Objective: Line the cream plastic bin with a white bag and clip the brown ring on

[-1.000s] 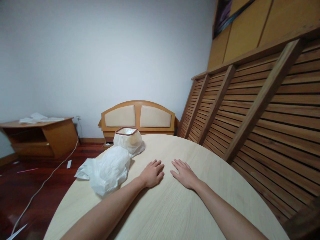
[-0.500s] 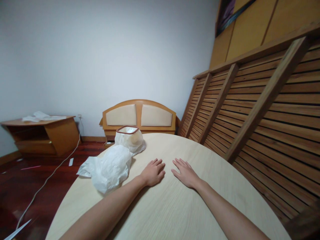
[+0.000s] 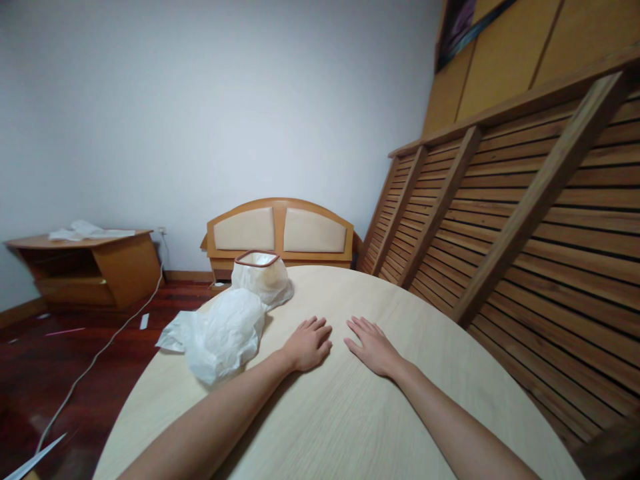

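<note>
My left hand (image 3: 309, 344) lies palm down on the pale round wooden table (image 3: 320, 420), fingers spread and holding nothing. To its right, a short gap away, my right hand (image 3: 371, 345) rests flat in the same way, also with nothing in it. A crumpled white plastic bag (image 3: 225, 337) lies left of my left hand, beyond the forearm. Just behind that bag stands a small bin (image 3: 257, 273) with a brown rim, lined with a white bag that hangs over its sides.
A slatted wooden frame (image 3: 500, 220) leans along the right side. Behind the table stands a padded headboard (image 3: 280, 230). At the left, a low wooden cabinet (image 3: 125, 267) carries white plastic, and a cable (image 3: 107, 343) runs over the dark red floor.
Both hands stay in place on the table. The whole view has shifted very slightly; nothing was taken hold of or let go.
</note>
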{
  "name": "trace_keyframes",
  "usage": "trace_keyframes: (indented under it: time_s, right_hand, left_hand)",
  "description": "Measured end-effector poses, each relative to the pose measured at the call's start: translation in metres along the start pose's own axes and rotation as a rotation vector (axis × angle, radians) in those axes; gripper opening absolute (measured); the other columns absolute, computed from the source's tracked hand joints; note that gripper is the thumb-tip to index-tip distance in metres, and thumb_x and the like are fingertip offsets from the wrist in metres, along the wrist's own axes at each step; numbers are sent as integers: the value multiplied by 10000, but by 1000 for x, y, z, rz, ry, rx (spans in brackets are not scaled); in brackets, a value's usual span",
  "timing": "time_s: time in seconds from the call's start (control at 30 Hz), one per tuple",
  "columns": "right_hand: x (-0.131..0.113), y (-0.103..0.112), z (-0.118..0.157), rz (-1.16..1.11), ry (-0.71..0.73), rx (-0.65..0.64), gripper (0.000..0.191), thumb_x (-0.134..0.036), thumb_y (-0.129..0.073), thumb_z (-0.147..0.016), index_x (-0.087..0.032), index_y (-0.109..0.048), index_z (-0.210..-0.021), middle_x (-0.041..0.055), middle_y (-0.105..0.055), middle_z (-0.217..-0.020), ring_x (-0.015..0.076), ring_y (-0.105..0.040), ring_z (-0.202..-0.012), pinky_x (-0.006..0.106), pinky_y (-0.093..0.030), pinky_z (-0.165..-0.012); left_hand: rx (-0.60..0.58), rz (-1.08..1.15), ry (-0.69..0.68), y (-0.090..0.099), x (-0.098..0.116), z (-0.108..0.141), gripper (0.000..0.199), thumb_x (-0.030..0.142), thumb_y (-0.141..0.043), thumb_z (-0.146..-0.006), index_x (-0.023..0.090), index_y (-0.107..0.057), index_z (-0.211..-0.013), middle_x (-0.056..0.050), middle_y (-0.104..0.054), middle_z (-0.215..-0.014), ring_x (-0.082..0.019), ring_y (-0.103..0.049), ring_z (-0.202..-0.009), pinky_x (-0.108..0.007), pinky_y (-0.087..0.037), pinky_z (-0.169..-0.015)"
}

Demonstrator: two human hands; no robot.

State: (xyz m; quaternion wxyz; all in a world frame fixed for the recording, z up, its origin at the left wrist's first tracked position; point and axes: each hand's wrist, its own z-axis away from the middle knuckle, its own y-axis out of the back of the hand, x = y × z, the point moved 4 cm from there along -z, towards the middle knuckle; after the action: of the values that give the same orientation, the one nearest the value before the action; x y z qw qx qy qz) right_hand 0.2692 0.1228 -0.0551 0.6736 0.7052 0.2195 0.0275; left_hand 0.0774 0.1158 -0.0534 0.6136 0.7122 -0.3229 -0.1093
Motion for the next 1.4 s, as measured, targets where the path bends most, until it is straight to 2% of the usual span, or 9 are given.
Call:
trace_keyframes:
  time_s: [0.5, 0.63, 0.73, 0.8, 0.97, 1.13, 1.27, 1.4]
  right_hand:
    - [-1, 2, 1, 1, -6, -6, 674, -537, -366, -962, -148, -410, -1511, 105, -314, -1609, 292, -223, -1496, 452, -145, -1207]
    - [-1, 3, 2, -8, -13, -7, 669, -540, -362, -963, -159, -412, -1510, 96, -315, -1609, 294, -221, -1497, 458, -145, -1206]
    - [-1, 4, 2, -6, -9, 1, 666, -536, -366, -962, -153, -422, -1503, 98, -328, -1604, 293, -229, -1494, 454, -151, -1206]
    - [-2, 4, 2, 0, -9, 8, 661, -526, -374, -959, -148, -429, -1499, 101, -336, -1600, 292, -241, -1490, 451, -154, -1205]
    - [-1, 3, 1, 6, -9, 8, 657, -520, -372, -958, -152, -428, -1499, 95, -331, -1603, 285, -242, -1490, 445, -154, -1205]
    - [1, 2, -1, 1, -4, 18, 661, -527, -373, -954, -152, -434, -1495, 97, -339, -1599, 285, -247, -1488, 445, -155, -1204]
    - [1, 2, -1, -2, -1, 25, 658, -526, -373, -956, -144, -448, -1486, 103, -354, -1591, 290, -257, -1484, 449, -160, -1204]
    - [-1, 4, 0, -2, 0, 26, 649, -515, -378, -958, -139, -456, -1481, 108, -361, -1587, 289, -262, -1481, 448, -164, -1203]
  left_hand:
    - [-8, 9, 17, 3, 3, 0, 461, 387, -413, -959, 189, -549, -1353, -136, -450, -1516, -331, -363, -1432, -526, -310, -1171]
    - [25, -32, 4, 12, 9, -2, 426, 406, -480, -924, 190, -616, -1266, -122, -554, -1426, -296, -485, -1341, -445, -371, -1140]
    - [64, -62, 28, 27, 8, -8, 370, 411, -505, -913, 212, -660, -1184, -89, -683, -1239, -255, -635, -1132, -363, -489, -1003]
    - [103, -80, 71, 41, 2, -16, 358, 388, -477, -933, 206, -665, -1177, -85, -710, -1176, -243, -662, -1066, -342, -508, -953]
    - [241, -179, 204, 95, -30, -36, 300, 266, -475, -934, 205, -663, -1161, -86, -696, -1184, -248, -644, -1083, -343, -499, -923]
    - [344, -297, 292, 144, -64, -44, 274, 181, -453, -938, 200, -665, -1110, -100, -679, -1172, -246, -596, -1133, -353, -450, -977]
    - [417, -374, 372, 162, -85, -39, 289, 173, -425, -949, 187, -654, -1124, -139, -645, -1196, -281, -526, -1205, -406, -401, -1022]
    - [469, -401, 490, 165, -104, -32, 334, 196, -401, -960, 155, -631, -1199, -181, -625, -1222, -332, -526, -1201, -454, -413, -980]
